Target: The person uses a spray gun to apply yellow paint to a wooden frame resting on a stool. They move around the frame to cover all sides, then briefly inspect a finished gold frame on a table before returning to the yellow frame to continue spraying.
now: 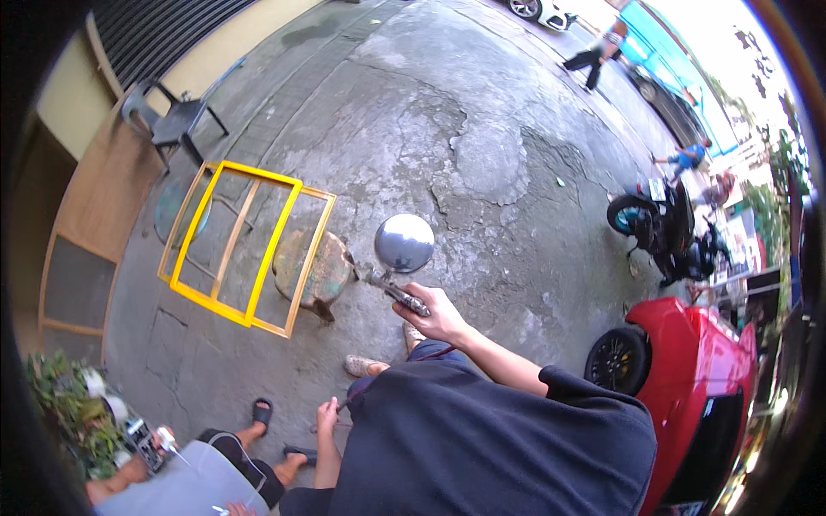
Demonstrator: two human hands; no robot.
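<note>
My right hand point(437, 315) is wrapped round the handle of a spray gun point(404, 244), whose round, shiny metal cup sits on top. The gun's front end points left, toward a stack of wooden frames. My left hand point(327, 416) is closed low in front of me on a thin dark red hose point(361, 393). A bright yellow frame point(281, 234) lies over a bare wood frame point(311, 258) with a middle bar. Both rest on a worn, paint-stained round stool point(303, 268) and a second, greenish stool point(182, 213). A small gap separates the gun from the frames.
A grey plastic chair point(176, 120) and a wooden panel point(120, 185) stand at the left wall. Beside me, lower left, another person point(194, 482) sits near potted plants point(73, 413). At right are a red car point(688, 387) and a motorcycle point(667, 219). The concrete is cracked.
</note>
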